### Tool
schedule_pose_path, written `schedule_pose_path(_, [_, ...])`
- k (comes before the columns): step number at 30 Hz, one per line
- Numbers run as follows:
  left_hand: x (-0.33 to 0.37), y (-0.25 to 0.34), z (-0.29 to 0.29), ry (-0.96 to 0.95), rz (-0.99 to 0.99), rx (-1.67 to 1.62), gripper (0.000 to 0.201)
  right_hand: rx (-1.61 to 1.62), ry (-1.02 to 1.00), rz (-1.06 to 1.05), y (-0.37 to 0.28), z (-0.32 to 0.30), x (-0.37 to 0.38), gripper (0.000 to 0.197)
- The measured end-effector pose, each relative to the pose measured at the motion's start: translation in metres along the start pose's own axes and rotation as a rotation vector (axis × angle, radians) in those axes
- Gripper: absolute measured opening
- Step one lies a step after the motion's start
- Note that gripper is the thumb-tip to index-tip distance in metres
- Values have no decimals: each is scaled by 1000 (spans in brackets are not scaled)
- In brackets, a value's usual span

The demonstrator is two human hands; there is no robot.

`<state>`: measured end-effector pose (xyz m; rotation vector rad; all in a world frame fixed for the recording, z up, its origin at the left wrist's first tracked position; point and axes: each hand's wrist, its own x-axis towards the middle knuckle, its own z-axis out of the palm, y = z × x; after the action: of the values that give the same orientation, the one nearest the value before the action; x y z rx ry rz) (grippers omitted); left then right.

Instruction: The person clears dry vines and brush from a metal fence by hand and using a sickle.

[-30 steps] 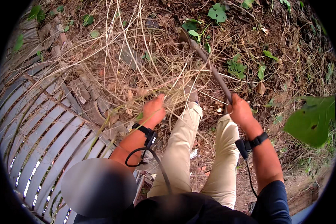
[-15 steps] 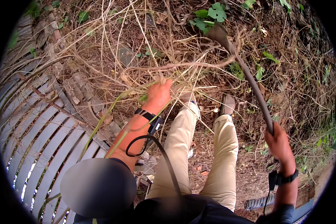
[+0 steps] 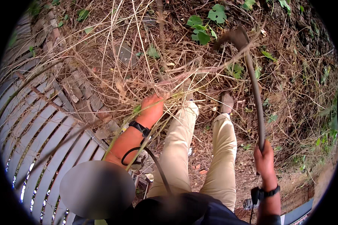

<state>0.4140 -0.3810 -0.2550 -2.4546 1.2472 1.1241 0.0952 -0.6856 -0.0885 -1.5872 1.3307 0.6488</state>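
Observation:
My left hand (image 3: 153, 108) is closed around a bunch of long dry stems (image 3: 176, 98), some still greenish, that fan out past my feet and back along my left forearm. At the right, my right hand (image 3: 264, 159) grips the lower end of a long dark-handled sickle (image 3: 254, 86). Its blade (image 3: 237, 38) is at the far end, hooked toward the left and partly blurred. A thicker brown stem (image 3: 210, 70) slants between the left hand and the blade; whether the blade touches it I cannot tell.
Grey metal slats (image 3: 45, 150) fill the left side, with broken bricks (image 3: 79, 90) beside them. A flat grey slab (image 3: 125, 55) lies among the dry stalks. Green leaves (image 3: 202, 33) grow ahead. My shoes (image 3: 227, 102) stand in the litter, and leafy ground rises at right.
My left hand has drawn slightly back toward me with the stems. My right hand has moved down and left, and the sickle now stands more upright, its blade hooked leftward.

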Motion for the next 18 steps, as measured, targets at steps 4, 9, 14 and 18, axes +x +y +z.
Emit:
schedule_pose_path(4, [3,-3,13,147,74,-113,23,-2,23,-270,-34,69,113,17])
schedule_pose_path(9, [12,10,14,152,-38,-229,26,-309,-138,-273,-60,127,159,20])
schedule_pose_path(14, [18,25,3,-79,-271,-406,30,-381,-283,-214,-31,95,96,20])
schedule_pose_path(18, [23,26,5,-74,-20,-23,33,-323,-314,-215,-22,63,50,19])
